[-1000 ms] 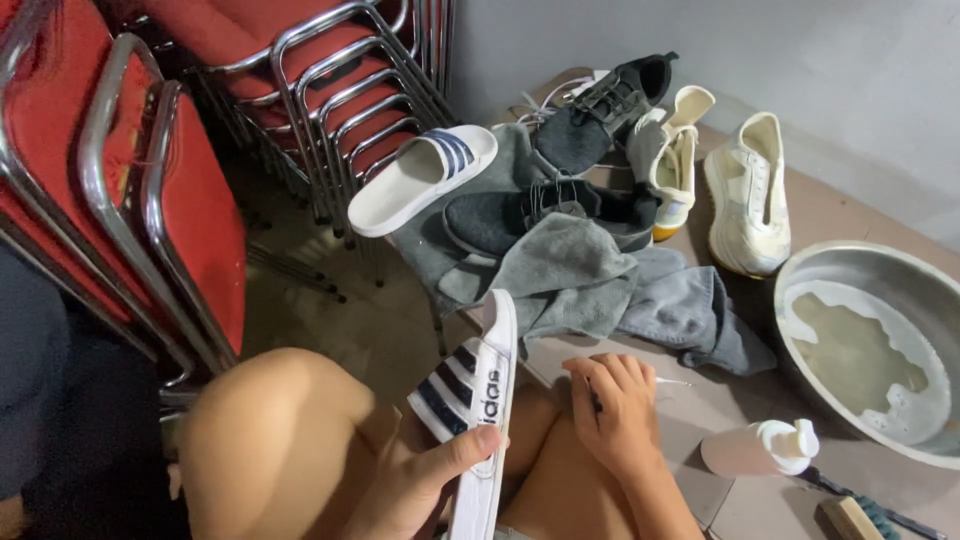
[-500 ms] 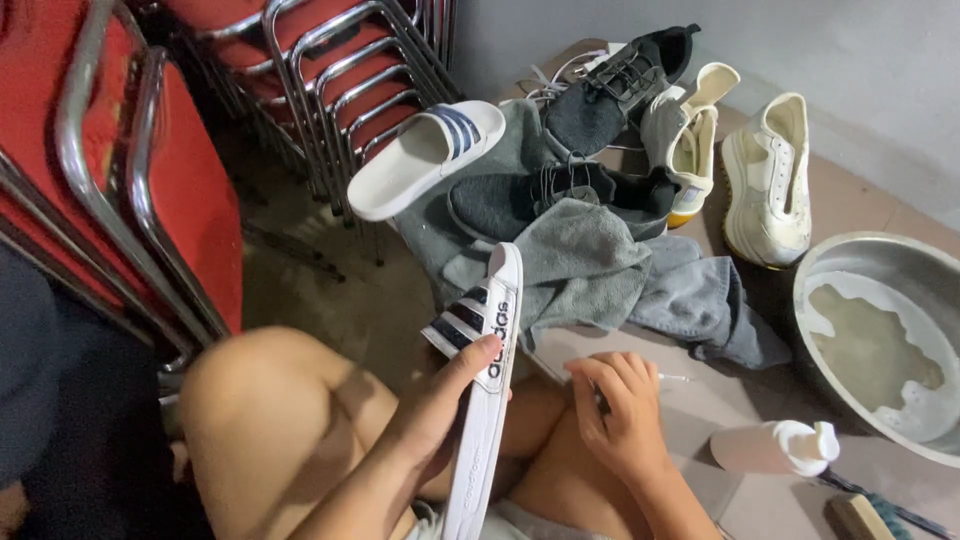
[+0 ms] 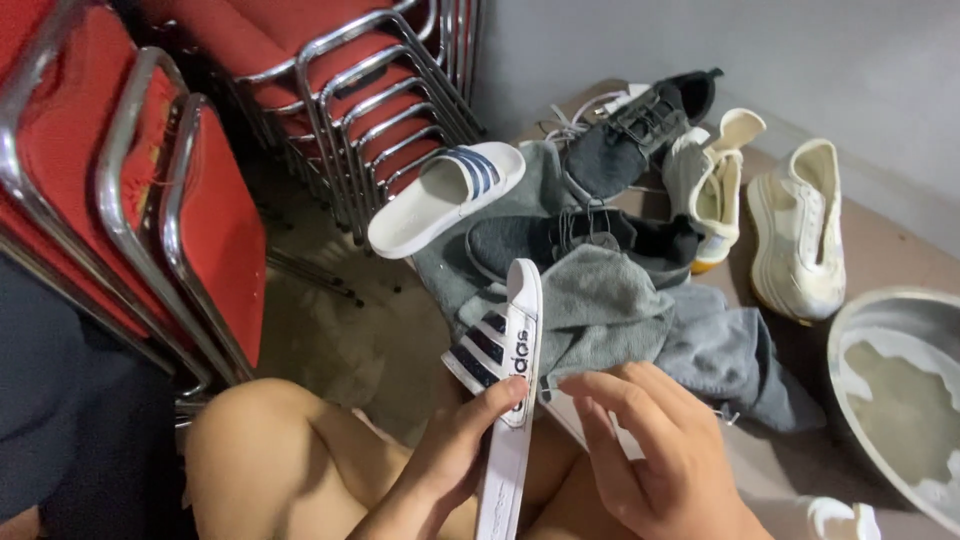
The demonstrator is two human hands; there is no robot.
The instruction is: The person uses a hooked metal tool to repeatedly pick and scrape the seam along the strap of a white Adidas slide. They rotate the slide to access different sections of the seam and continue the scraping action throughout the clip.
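Note:
My left hand (image 3: 455,455) grips a white slide sandal with dark blue stripes (image 3: 503,370), held on edge above my bare knee (image 3: 270,450). My right hand (image 3: 660,450) hovers just to the right of the sandal, fingers slightly spread and curled toward it, holding nothing that I can see. The matching white slide (image 3: 445,195) lies on a grey cloth (image 3: 620,320) further away on the floor.
Stacked red chairs with chrome frames (image 3: 200,170) fill the left side. Two dark grey sneakers (image 3: 640,125) (image 3: 570,240) and cream sneakers (image 3: 800,230) (image 3: 715,185) lie on the floor by the wall. A metal basin of soapy water (image 3: 900,390) sits at right; a white bottle (image 3: 840,518) lies below it.
My left hand has lifted the striped slide closer and more upright. My right hand has risen from my lap toward the slide. The view has shifted nearer to the shoes.

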